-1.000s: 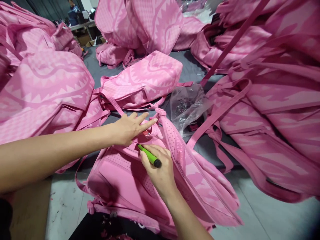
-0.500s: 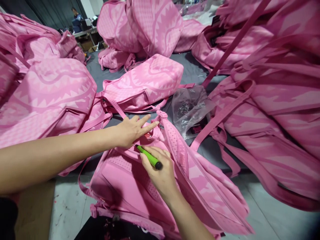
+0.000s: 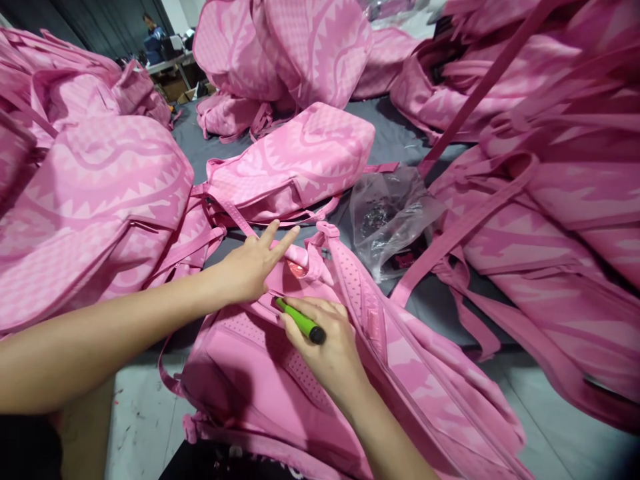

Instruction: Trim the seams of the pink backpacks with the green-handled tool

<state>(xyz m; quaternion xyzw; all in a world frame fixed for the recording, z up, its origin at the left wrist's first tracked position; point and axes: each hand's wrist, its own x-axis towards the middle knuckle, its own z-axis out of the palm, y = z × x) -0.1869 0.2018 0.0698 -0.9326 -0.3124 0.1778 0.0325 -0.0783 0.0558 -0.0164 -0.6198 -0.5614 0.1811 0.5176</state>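
A pink backpack [image 3: 240,363] lies back-panel up in front of me, its straps spread to the sides. My right hand [image 3: 325,340] grips a green marker pen [image 3: 301,322] with a black end. The pen's tip points at the top edge of the backpack, beside my left hand; whether it touches the fabric I cannot tell. My left hand [image 3: 250,270] rests on the top of the backpack with its fingers spread. Just right of those fingers, a shiny red patch [image 3: 296,268] shows near the top loop.
Pink patterned backpacks lie at the left [image 3: 110,193], in the middle [image 3: 300,157] and in a pile at the right [image 3: 565,220]. A clear plastic bag [image 3: 390,217] of small dark parts sits on the dark tabletop. A person [image 3: 153,30] is in the far background.
My left hand has shifted slightly left, uncovering more of the red patch. The right hand and pen have moved slightly down and right. The view has shifted a little.
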